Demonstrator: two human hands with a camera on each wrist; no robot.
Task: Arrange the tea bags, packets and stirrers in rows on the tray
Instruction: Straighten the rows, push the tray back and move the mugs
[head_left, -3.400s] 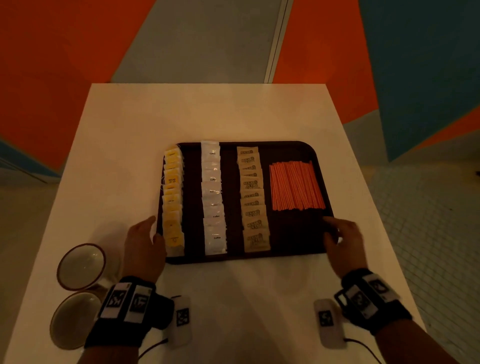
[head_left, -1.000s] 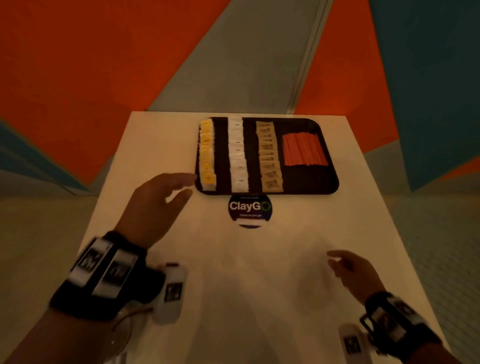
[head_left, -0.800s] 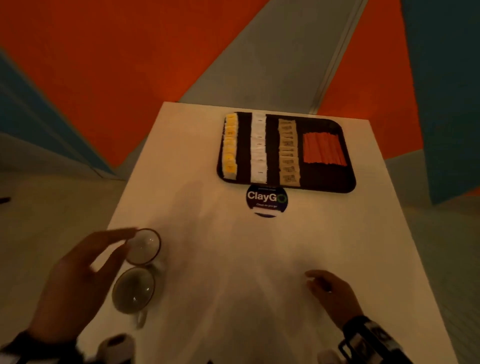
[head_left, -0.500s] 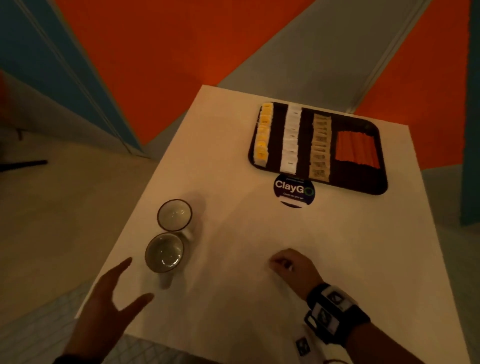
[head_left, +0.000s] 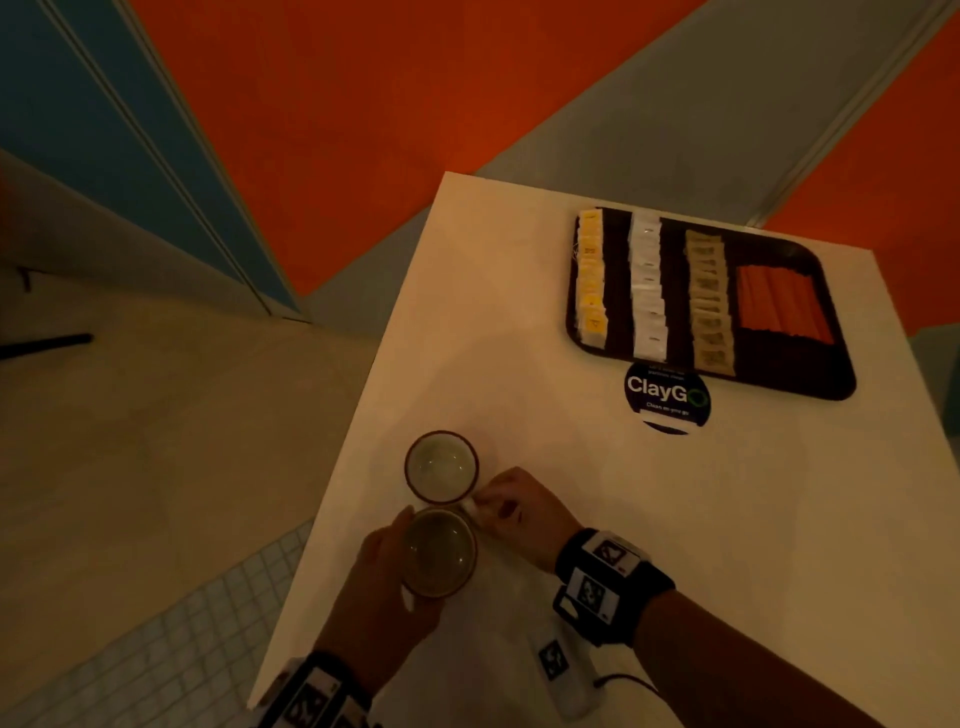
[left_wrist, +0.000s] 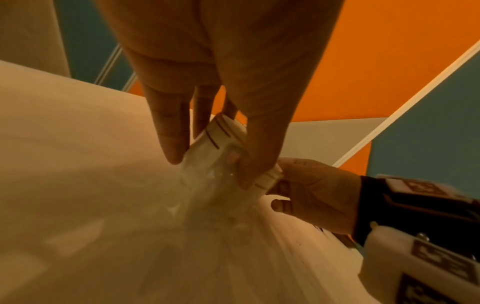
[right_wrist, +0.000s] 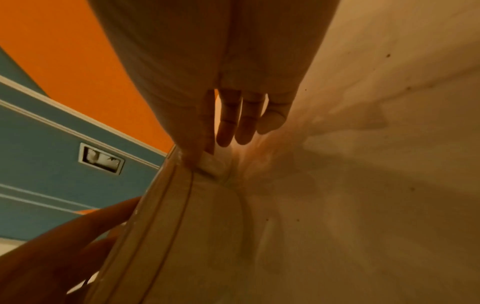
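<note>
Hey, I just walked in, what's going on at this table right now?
A person is handling two mugs at the near left corner of the white table. The left hand grips the nearer mug around its side, while the right hand pinches the handle of the farther mug. At the far end, the dark tray already holds rows of yellow tea bags, white packets, tan packets and orange stirrers. Neither hand is at the tray.

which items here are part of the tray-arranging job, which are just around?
Job: tray; yellow tea bags; white packets; tan packets; orange stirrers.

Around: near cup, gripped by left hand; far cup, right hand at its handle; round ClayGo sticker.
</note>
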